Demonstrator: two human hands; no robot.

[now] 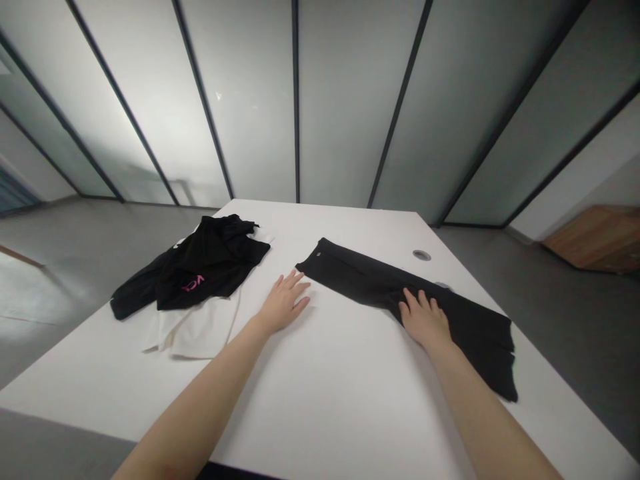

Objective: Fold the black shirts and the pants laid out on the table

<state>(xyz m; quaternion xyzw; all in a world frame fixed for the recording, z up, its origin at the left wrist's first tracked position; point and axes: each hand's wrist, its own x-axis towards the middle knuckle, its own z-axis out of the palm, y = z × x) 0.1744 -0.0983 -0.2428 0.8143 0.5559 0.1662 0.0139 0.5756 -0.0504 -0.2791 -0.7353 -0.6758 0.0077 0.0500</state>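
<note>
While I steer from afar, my right hand [425, 320] lies flat on the folded black trousers [370, 283], fingers spread wide and gripping nothing, at one o'clock on the white table [340, 380]. My left hand [283, 303] rests open on the tabletop, fingers fanned, just beside the trousers' narrow end and holding nothing. At eleven o'clock, a crumpled black garment [210, 263] with pink lettering partly covers a white garment [193, 327]. A round cable grommet [421, 255] sits beyond the trousers at one o'clock.
</note>
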